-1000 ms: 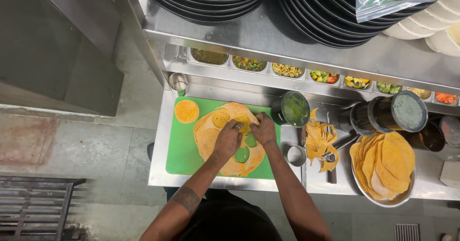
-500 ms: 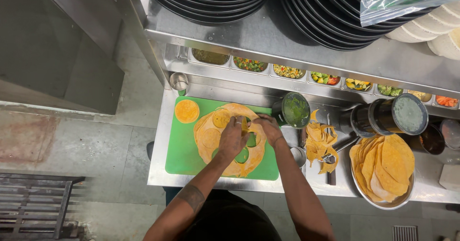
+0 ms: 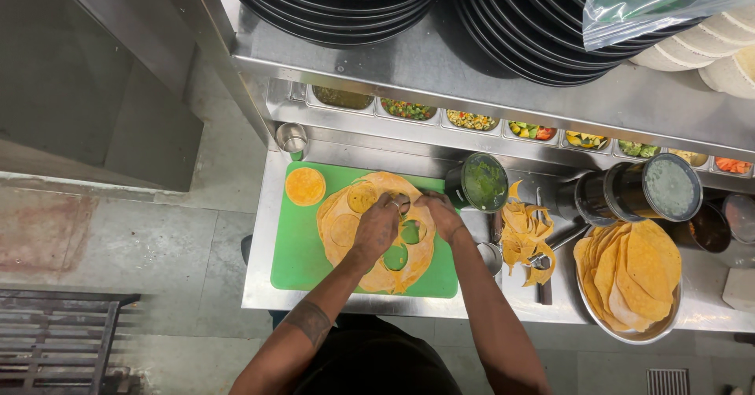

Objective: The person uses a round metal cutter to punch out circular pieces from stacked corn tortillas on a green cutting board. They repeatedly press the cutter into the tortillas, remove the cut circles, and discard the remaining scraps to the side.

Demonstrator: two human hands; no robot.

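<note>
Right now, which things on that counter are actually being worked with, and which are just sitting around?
In use: left hand and right hand on the large orange flatbread, the green cutting board, the small cut round.

Lying about: bowl of flatbreads, scrap trimmings, green sauce tub, topping bins, stacked dark plates.

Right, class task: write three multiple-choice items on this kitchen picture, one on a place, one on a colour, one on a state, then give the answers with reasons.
1. Where does the stack of small cut rounds lie?
A. on the cutting board's far left corner
B. in the metal bowl
C. on the shelf with the plates

2. What colour is the cutting board?
A. white
B. green
C. blue

3. What state is the large tortilla in?
A. whole
B. folded
C. cut with round holes

Answers:
1 A, it sits by the board's corner.
2 B, bare board shows green.
3 C, green shows through the holes beside the left hand and right hand.
</note>
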